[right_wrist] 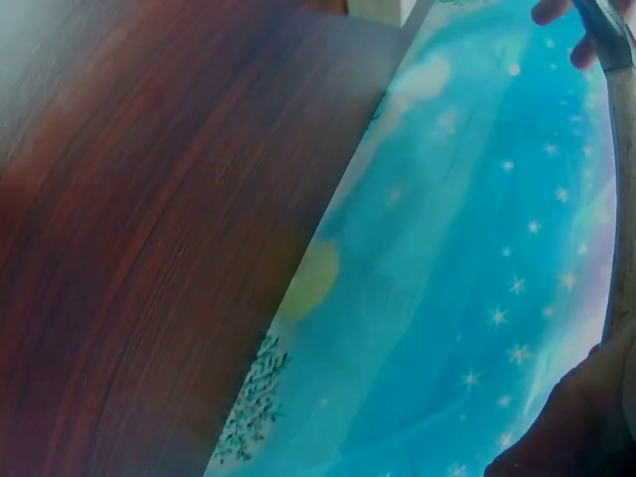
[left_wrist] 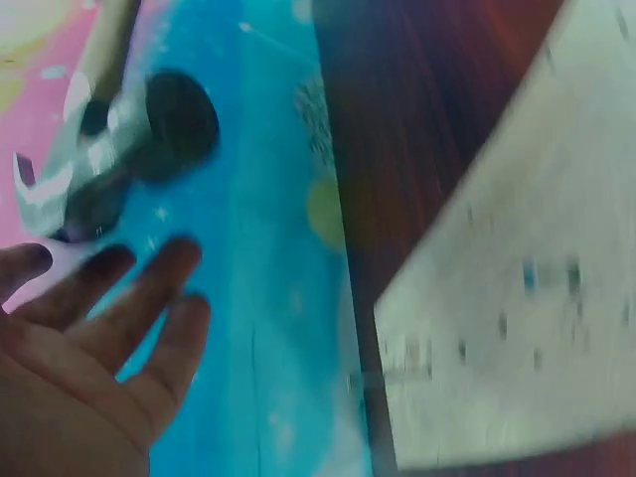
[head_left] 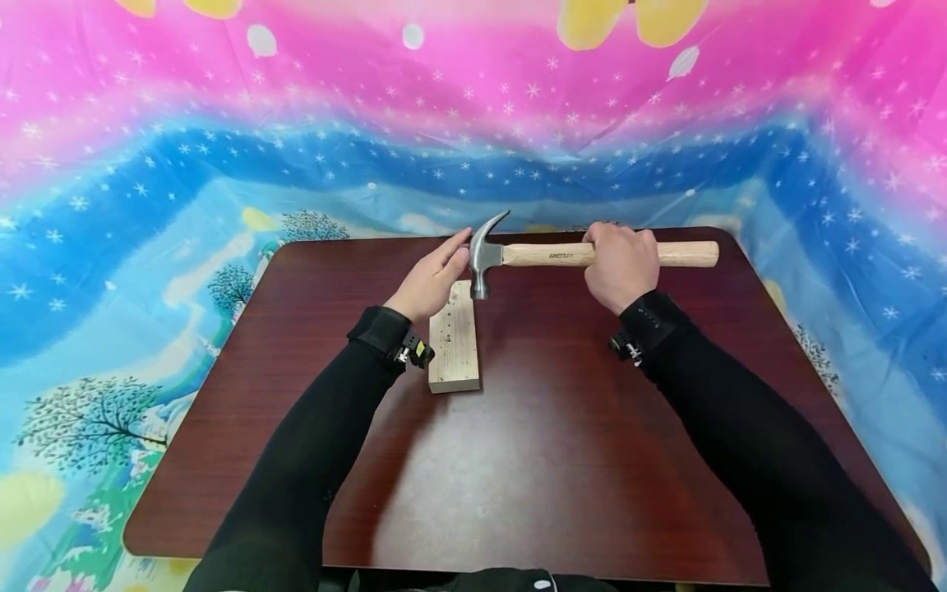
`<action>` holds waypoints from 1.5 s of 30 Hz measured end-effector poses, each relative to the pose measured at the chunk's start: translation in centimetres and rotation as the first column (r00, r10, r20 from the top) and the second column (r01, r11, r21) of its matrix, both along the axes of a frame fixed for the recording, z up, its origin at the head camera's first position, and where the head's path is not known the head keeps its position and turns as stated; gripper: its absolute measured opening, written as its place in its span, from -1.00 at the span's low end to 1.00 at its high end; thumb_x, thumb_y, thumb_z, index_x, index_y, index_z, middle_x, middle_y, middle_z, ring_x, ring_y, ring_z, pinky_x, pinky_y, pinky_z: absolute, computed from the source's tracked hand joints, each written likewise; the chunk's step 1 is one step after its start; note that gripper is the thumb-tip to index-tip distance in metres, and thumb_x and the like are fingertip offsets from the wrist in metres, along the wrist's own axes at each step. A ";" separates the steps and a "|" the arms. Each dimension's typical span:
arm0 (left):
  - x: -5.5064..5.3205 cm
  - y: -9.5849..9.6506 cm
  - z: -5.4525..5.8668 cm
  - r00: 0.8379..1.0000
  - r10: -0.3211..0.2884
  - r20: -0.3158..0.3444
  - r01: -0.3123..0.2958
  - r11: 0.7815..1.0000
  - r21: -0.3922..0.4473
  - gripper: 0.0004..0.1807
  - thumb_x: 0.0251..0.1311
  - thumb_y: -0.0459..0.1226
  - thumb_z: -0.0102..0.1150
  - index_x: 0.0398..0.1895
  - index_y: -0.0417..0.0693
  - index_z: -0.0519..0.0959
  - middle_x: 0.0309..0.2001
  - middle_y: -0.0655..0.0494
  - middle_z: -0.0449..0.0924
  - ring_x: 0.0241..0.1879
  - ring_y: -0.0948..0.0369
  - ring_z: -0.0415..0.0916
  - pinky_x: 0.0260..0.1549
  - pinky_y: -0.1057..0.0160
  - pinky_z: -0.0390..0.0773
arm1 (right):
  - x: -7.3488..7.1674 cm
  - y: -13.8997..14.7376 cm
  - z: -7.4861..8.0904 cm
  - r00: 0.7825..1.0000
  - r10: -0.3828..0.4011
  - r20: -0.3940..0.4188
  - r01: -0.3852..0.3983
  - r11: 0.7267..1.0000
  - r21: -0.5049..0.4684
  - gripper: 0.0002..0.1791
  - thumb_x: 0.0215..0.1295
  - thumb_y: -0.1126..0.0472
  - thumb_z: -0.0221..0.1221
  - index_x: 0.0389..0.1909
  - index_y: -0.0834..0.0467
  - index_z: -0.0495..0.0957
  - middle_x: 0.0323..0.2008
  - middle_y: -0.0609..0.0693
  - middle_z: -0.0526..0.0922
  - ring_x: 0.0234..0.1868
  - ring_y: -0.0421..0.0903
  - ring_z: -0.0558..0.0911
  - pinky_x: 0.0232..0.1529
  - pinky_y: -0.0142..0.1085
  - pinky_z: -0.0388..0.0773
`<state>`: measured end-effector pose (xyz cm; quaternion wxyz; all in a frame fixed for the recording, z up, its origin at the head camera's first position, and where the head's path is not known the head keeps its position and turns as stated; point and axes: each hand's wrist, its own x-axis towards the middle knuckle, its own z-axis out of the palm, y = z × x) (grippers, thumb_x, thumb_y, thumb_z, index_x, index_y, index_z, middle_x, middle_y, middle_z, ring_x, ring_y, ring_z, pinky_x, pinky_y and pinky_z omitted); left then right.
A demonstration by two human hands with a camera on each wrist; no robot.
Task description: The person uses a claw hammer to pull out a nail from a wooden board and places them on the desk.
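Observation:
A claw hammer (head_left: pixel 547 255) with a steel head and pale wooden handle is held level above the far part of the table. My right hand (head_left: pixel 623 265) grips its handle around the middle, and the head points left with the claw up. Close beside the hammer head is my left hand (head_left: pixel 429 284), fingers extended. In the left wrist view, the fingers of the left hand (left_wrist: pixel 94 363) are spread just below the hammer head (left_wrist: pixel 109 164); contact cannot be told. Beneath the hands lies a pale wooden block (head_left: pixel 454 341) with several small dark marks or holes on top.
The dark red-brown table (head_left: pixel 547 460) has rounded corners. A colourful printed cloth (head_left: pixel 459 148) with trees and snowflakes hangs around its back and sides. Each wrist carries a black strap with a small camera.

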<state>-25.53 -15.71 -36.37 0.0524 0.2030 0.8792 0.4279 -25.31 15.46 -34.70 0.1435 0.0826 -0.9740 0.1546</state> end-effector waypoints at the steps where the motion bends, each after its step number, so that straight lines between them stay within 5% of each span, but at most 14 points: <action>1: 0.1 0.2 0.0 1.000 0.005 0.014 -0.005 1.000 0.025 -0.33 0.81 0.01 -0.37 0.83 0.07 -0.07 0.76 -0.14 0.12 0.69 -0.15 0.22 0.63 -0.18 0.30 | 0.1 -0.3 -0.1 1.000 0.002 -0.005 -0.002 1.000 0.000 -0.47 0.21 0.48 -0.02 0.16 0.25 0.68 0.07 0.26 0.81 0.10 0.29 0.70 0.26 0.20 0.44; 6: 0.5 1.1 0.1 0.998 0.040 0.057 -0.048 0.989 0.140 -0.30 0.80 0.06 -0.37 0.82 0.04 -0.08 0.69 -0.24 0.20 0.51 -0.22 0.45 0.46 -0.18 0.47 | 0.5 -1.6 -0.1 0.999 0.036 -0.003 -0.036 0.999 -0.016 -0.53 0.22 0.47 0.05 0.12 0.24 0.68 0.08 0.23 0.81 0.14 0.26 0.70 0.27 0.17 0.43; 10: 0.5 1.6 0.3 0.996 0.080 0.048 -0.089 0.973 0.211 -0.36 0.80 0.02 -0.34 0.77 0.01 0.06 0.22 -0.32 0.56 -0.13 -0.11 0.72 -0.05 -0.04 0.71 | 0.8 -2.2 0.4 0.999 0.046 -0.007 -0.046 0.999 -0.013 -0.54 0.23 0.48 0.05 0.10 0.22 0.68 0.08 0.20 0.81 0.16 0.24 0.69 0.29 0.14 0.41; 16: 0.6 1.8 0.8 0.985 0.164 -0.062 -0.145 0.960 0.239 -0.44 0.80 -0.05 -0.27 0.65 -0.14 0.25 -0.30 -0.14 0.52 -0.55 0.28 0.52 -0.43 0.22 0.60 | 1.0 -2.6 1.3 0.998 0.066 0.024 -0.065 0.998 -0.023 -0.52 0.20 0.49 0.05 0.12 0.21 0.66 0.10 0.20 0.77 0.19 0.24 0.66 0.36 0.14 0.40; 20: 0.5 1.2 1.4 0.953 0.247 -0.176 -0.196 0.944 0.265 -0.47 0.79 -0.09 -0.21 0.59 -0.19 0.34 -0.46 -0.01 0.43 -0.63 0.36 0.46 -0.52 0.29 0.56 | 1.1 -2.8 1.0 0.984 0.176 -0.041 -0.180 0.964 -0.197 -0.54 0.19 0.48 0.09 0.15 0.30 0.58 0.17 0.26 0.65 0.27 0.26 0.56 0.45 0.20 0.33; 22: 0.5 0.7 1.8 0.933 0.287 -0.215 -0.220 0.931 0.291 -0.49 0.79 -0.12 -0.20 0.57 -0.21 0.37 -0.50 0.09 0.37 -0.66 0.39 0.43 -0.55 0.31 0.55 | 1.3 -2.8 0.5 0.954 0.242 -0.178 -0.286 0.912 -0.294 -0.59 0.18 0.46 0.09 0.08 0.35 0.57 0.14 0.31 0.63 0.25 0.28 0.55 0.42 0.21 0.35; 26: 0.4 0.0 2.0 0.922 0.306 -0.237 -0.224 0.921 0.318 -0.49 0.79 -0.15 -0.20 0.57 -0.25 0.35 -0.48 0.18 0.33 -0.67 0.43 0.41 -0.52 0.34 0.57 | 1.6 -2.4 -0.4 0.824 0.275 -0.496 -0.472 0.817 -0.331 -0.77 0.19 0.44 0.09 -0.18 0.38 0.63 -0.12 0.33 0.70 -0.02 0.25 0.64 0.10 0.03 0.54; 28: 0.5 -0.2 2.0 0.926 0.298 -0.233 -0.217 0.923 0.317 -0.49 0.79 -0.16 -0.21 0.58 -0.26 0.33 -0.45 0.17 0.35 -0.66 0.43 0.40 -0.50 0.34 0.57 | 1.7 -2.1 -0.7 0.804 0.260 -0.535 -0.489 0.800 -0.346 -0.83 0.19 0.43 0.11 -0.28 0.36 0.65 -0.28 0.29 0.72 -0.23 0.16 0.64 -0.12 -0.16 0.55; 32: 0.6 -0.2 1.7 0.926 0.294 -0.238 -0.215 0.926 0.310 -0.48 0.79 -0.17 -0.23 0.59 -0.28 0.32 -0.39 0.15 0.37 -0.64 0.45 0.41 -0.48 0.34 0.58 | 1.5 -1.2 -1.2 0.911 0.319 -0.261 -0.410 0.770 -0.490 -0.81 0.37 0.35 0.18 -0.17 0.29 0.77 -0.27 0.25 0.82 -0.34 0.00 0.69 -0.24 -0.49 0.47; 34: 0.6 -0.2 1.6 0.922 0.300 -0.243 -0.219 0.924 0.313 -0.49 0.80 -0.18 -0.25 0.59 -0.28 0.31 -0.38 0.14 0.35 -0.63 0.46 0.39 -0.47 0.36 0.57 | 1.2 -0.8 -1.5 0.920 0.392 -0.022 -0.327 0.735 -0.594 -0.70 0.54 0.23 0.18 0.12 0.26 0.74 0.00 0.25 0.84 -0.11 0.04 0.80 -0.12 -0.52 0.55; 36: 0.7 -0.1 1.4 0.921 0.304 -0.242 -0.218 0.920 0.326 -0.50 0.80 -0.19 -0.27 0.59 -0.28 0.31 -0.37 0.14 0.34 -0.63 0.46 0.39 -0.47 0.36 0.56 | 0.8 -0.6 -1.7 0.856 0.493 0.157 -0.227 0.632 -0.741 -0.52 0.71 0.10 0.10 0.48 0.23 0.52 0.36 0.27 0.68 0.26 0.14 0.75 0.16 -0.37 0.66; 37: 0.8 0.0 1.3 0.923 0.301 -0.239 -0.212 0.918 0.337 -0.50 0.81 -0.20 -0.29 0.59 -0.28 0.31 -0.38 0.13 0.34 -0.63 0.45 0.39 -0.47 0.36 0.56 | 0.7 -0.5 -1.7 0.815 0.547 0.194 -0.169 0.543 -0.822 -0.39 0.75 0.00 0.04 0.66 0.16 0.31 0.54 0.26 0.51 0.45 0.20 0.63 0.35 -0.24 0.63; 42: 1.1 0.7 0.6 0.951 0.240 -0.197 -0.153 0.913 0.378 -0.50 0.81 -0.21 -0.36 0.59 -0.28 0.28 -0.37 0.11 0.39 -0.61 0.40 0.42 -0.47 0.33 0.60 | 0.6 -0.6 -1.0 0.701 0.713 0.009 0.055 -0.042 -0.998 0.05 0.49 -0.29 0.02 0.79 -0.37 -0.40 0.82 0.13 -0.15 0.81 0.29 -0.05 0.76 0.36 -0.09; 45: 1.1 1.1 0.3 0.962 0.206 -0.181 -0.123 0.914 0.387 -0.48 0.81 -0.21 -0.41 0.61 -0.28 0.24 -0.36 0.10 0.38 -0.57 0.37 0.44 -0.40 0.32 0.64 | 0.7 -0.6 -0.2 0.696 0.713 -0.081 0.061 -0.171 -0.983 0.04 0.42 -0.31 0.02 0.76 -0.49 -0.38 0.83 0.09 -0.15 0.82 0.24 -0.10 0.75 0.39 -0.18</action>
